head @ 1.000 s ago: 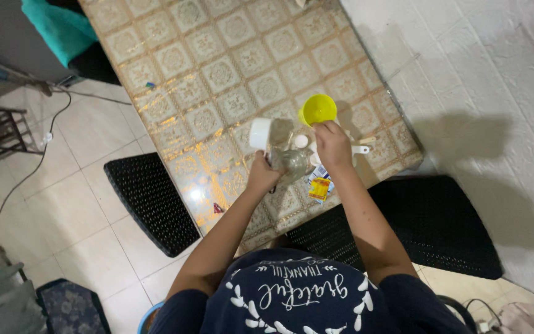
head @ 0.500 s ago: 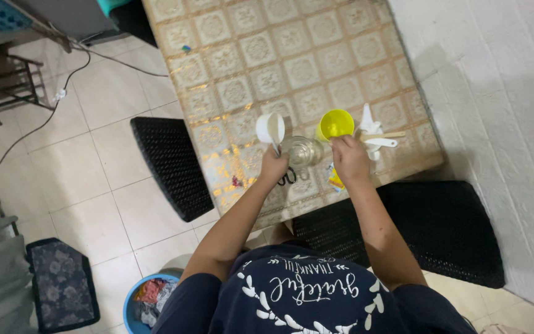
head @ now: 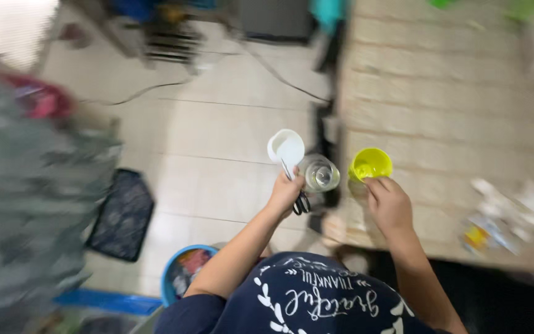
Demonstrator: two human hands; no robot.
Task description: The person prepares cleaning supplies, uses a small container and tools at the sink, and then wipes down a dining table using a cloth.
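Head view, heavy motion blur. Left hand (head: pixel 285 190) closed around the handle of a white measuring cup (head: pixel 286 148), cup raised and tipped toward the camera, with what looks like black scissors (head: pixel 301 204) hanging from the same grip. Right hand (head: pixel 389 204) curled, fingers at the rim of a yellow cup (head: pixel 371 164) standing on the tabletop (head: pixel 440 105); whether it grips or only touches, cannot tell. Between the hands, at the tabletop's near edge, a clear glass jar (head: pixel 319 174), mouth up. Judgement: measuring cup light, rigid plastic, best held by the handle as now; jar heavier, smooth, breakable, safest taken round its body. Out to the right: blurred packets and white utensils (head: pixel 502 216) on the tabletop. Below left on the tiled floor: a blue bucket (head: pixel 183 272) and a dark mat (head: pixel 120 213). Against half a second ago: view swung left, jar and yellow cup now sit nearer the tabletop's left edge in frame, right hand shifted from beside the packets to the yellow cup.
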